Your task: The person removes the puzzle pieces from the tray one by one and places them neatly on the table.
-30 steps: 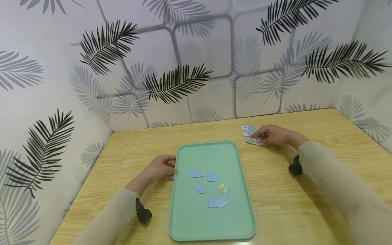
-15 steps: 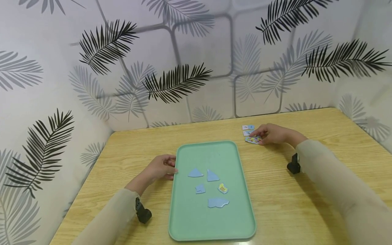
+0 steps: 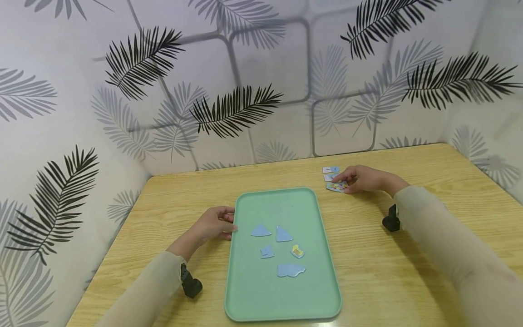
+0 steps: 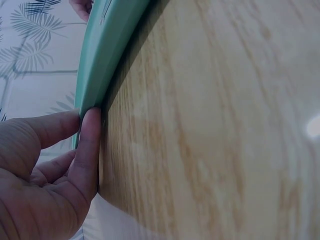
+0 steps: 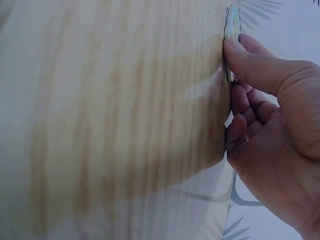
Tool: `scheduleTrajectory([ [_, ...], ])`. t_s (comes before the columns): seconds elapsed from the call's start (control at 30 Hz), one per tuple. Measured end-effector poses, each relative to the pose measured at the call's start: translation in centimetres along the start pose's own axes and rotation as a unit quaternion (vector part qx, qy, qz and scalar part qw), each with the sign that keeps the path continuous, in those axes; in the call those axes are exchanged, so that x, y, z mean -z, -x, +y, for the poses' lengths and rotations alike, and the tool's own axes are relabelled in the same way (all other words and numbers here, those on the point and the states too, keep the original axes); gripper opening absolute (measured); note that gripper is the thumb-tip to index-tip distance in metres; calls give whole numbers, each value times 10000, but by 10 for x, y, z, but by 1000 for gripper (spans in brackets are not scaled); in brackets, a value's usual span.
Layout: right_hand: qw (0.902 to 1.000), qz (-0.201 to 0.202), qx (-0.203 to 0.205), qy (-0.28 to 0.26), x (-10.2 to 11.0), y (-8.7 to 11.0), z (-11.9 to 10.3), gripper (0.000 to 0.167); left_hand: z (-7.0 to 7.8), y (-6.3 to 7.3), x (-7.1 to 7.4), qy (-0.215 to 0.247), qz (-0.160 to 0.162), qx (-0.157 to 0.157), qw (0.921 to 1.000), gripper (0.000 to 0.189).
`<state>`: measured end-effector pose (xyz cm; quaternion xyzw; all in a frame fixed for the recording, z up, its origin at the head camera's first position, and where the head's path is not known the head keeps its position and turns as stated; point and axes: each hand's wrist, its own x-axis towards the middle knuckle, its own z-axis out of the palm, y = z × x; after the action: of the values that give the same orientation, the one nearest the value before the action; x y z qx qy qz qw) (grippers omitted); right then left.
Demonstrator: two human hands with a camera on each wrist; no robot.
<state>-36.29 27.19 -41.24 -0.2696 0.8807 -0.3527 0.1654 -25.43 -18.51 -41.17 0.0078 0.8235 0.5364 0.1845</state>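
At the back right of the table, my right hand [image 3: 362, 179] pinches a colourful flat puzzle piece [image 3: 336, 187] by its right end, thumb at its near edge. The right wrist view shows that piece [image 5: 231, 22] edge-on, low along the tabletop. Just behind it lie small blue-and-white puzzle pieces [image 3: 331, 170], the nearer ones partly covered by my fingers. My left hand [image 3: 214, 223] holds the left rim of a green tray [image 3: 282, 299] between thumb and fingers. On the tray are several blue pieces [image 3: 291, 270] and one yellow-and-blue piece [image 3: 297, 251], all spaced apart.
The wooden table [image 3: 392, 272] extends on both sides of the tray. A wall [image 3: 261, 59] with a leaf pattern stands along its back and left edges. Black wrist cameras [image 3: 191, 284] hang from both forearms.
My right hand has shifted slightly back and left with the colourful piece, closer to the pieces behind it. The left hand, the tray and the pieces on it have stayed put.
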Motion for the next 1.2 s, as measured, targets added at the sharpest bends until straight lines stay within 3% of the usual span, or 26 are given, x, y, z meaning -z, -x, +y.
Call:
scheduleTrajectory([
  [0.47,9999,-5,-68,101,1,1,-2,38,-2,1,1,71,-48,-15,10000,55],
  [0.93,9992,159,-324,-173,3,8,-8,43,-1,-1,0,111,15,45,9999,56],
  [1.2,9982,262,-76,-539,-4,12,-20,41,0,0,0,139,48,51,9999,56],
])
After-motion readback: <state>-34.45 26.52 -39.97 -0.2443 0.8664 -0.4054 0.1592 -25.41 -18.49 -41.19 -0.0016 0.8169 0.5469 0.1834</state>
